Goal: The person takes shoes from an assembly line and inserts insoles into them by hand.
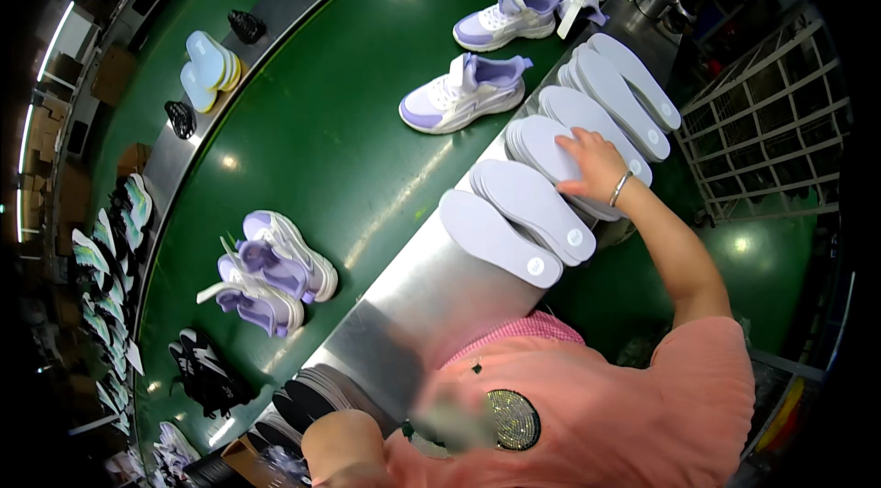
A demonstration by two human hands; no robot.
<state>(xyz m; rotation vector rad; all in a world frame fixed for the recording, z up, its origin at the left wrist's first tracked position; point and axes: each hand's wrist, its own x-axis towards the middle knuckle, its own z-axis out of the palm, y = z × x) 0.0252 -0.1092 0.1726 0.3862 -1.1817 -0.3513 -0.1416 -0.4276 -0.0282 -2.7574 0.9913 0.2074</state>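
Note:
My right hand [595,168], with a bracelet at the wrist, reaches over a row of light grey-lilac insoles on a metal ledge. Its fingers are spread and rest on or just above a stack of insoles [549,150], near the middle of the row. Closer to me lie an insole [496,238] with a round white sticker at one end and another stack [528,199]. Farther stacks [613,89] continue along the ledge. My left arm [344,444] shows at the lower edge, beside dark insoles [317,396]; its hand is out of sight.
Beyond the metal ledge [381,277], a green surface [303,130] carries white-and-purple sneakers [466,95], a second group of them [271,272] and black shoes [209,370]. Blue-and-yellow insoles [211,66] lie on the far metal rim. A white wire rack [762,121] stands at the right.

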